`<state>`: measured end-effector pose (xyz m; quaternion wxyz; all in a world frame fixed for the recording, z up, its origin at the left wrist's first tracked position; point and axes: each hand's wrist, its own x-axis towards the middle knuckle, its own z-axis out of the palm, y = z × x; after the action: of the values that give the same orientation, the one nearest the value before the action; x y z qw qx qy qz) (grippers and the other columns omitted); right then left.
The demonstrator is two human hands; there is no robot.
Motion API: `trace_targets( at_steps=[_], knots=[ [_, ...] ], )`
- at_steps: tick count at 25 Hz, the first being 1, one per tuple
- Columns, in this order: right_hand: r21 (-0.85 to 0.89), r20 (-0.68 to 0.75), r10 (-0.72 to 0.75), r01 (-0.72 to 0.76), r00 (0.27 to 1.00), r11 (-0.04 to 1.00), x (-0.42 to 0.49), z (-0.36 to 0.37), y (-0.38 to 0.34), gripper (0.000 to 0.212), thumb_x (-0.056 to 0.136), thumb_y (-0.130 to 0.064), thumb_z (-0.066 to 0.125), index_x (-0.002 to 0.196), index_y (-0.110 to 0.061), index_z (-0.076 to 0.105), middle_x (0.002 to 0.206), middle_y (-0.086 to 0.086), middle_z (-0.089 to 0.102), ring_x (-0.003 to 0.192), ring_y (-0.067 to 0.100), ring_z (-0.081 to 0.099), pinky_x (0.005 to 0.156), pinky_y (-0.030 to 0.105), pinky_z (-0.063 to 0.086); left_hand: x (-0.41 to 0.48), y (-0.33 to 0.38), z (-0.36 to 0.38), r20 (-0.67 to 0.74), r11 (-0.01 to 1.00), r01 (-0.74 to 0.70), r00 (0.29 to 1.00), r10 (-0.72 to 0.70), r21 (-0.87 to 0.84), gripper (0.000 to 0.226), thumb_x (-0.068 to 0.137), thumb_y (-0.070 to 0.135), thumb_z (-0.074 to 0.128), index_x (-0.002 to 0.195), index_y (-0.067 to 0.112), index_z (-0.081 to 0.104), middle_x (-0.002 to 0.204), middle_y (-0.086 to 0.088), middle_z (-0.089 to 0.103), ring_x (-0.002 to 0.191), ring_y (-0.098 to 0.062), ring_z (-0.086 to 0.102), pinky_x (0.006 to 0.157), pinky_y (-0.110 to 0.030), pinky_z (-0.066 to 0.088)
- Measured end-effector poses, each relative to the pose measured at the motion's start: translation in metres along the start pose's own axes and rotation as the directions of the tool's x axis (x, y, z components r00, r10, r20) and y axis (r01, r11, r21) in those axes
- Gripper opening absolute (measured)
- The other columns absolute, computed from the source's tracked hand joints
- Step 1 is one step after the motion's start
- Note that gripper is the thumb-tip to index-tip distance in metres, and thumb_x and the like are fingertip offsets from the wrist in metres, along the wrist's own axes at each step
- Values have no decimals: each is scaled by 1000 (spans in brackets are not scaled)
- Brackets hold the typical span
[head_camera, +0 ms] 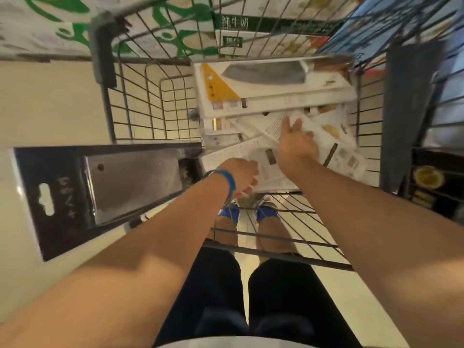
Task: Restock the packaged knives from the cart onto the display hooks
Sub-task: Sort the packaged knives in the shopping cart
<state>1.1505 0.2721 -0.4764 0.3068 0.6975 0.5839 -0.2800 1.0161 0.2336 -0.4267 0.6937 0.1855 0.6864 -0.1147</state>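
I look straight down into a wire cart (155, 101) holding a heap of white packaged knives (276, 96); the top pack shows a cleaver blade and a yellow label. My right hand (296, 144) reaches into the heap, fingers spread over a white pack (334, 144). My left hand (242, 177), with a blue wristband, curls its fingers round the near edge of another white pack (241, 156). A black-carded cleaver pack (100, 192) with a hang slot lies at the left, over the cart's edge.
Cartons with green print (175, 28) stand beyond the cart. A dark shelf with goods (437, 182) is at the right. Pale floor shows at the left and below, with my legs and blue shoes under the cart's wire.
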Motion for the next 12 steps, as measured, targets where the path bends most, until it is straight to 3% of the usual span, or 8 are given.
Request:
trace_targets(
  at_steps=[2, 5, 8, 10, 12],
  knots=[
    [2, -6, -126, 126, 992, 992, -21, -8, 1, 65, 102, -7, 47, 160, -19, 21, 163, 19, 27, 135, 40, 46, 95, 47, 46, -11, 3, -1, -3, 1000, 6, 1000, -6, -11, 35, 107, 30, 33, 87, 15, 57, 79, 0, 61, 62, -15, 53, 58, -26, 40],
    [221, -130, -341, 363, 931, 905, -62, -27, 2, 42, 103, -16, 52, 143, -28, 57, 129, 13, 66, 111, 33, 64, 81, 35, 46, -37, 1, 4, 47, 997, 57, 997, -54, -47, 28, 107, 20, 35, 93, 11, 57, 80, -4, 60, 64, -17, 53, 61, -27, 41],
    [466, -314, -381, 491, 870, 736, -105, -59, -5, 28, 99, -28, 63, 127, -29, 71, 101, 4, 75, 92, 25, 68, 71, 33, 50, -63, -2, 8, -14, 1000, -7, 1000, 6, -22, 21, 105, 13, 40, 99, 6, 60, 83, -6, 61, 64, -16, 55, 59, -26, 44],
    [531, -460, -332, 555, 824, 640, -129, -83, -3, 23, 99, -30, 64, 120, -25, 72, 86, -4, 72, 76, 15, 64, 62, 31, 44, -83, 2, 2, -88, 992, -117, 990, 112, -50, 27, 103, 13, 44, 121, 1, 60, 104, -12, 67, 73, -20, 61, 60, -25, 48],
    [629, -543, -254, 588, 801, 508, -154, -114, 5, 19, 99, -32, 62, 113, -24, 72, 79, -16, 66, 69, -1, 58, 59, 18, 41, -105, 10, -12, -166, 979, -201, 967, 196, -16, 35, 104, 12, 42, 134, -3, 52, 131, -20, 60, 99, -29, 64, 72, -30, 53]
  ],
)
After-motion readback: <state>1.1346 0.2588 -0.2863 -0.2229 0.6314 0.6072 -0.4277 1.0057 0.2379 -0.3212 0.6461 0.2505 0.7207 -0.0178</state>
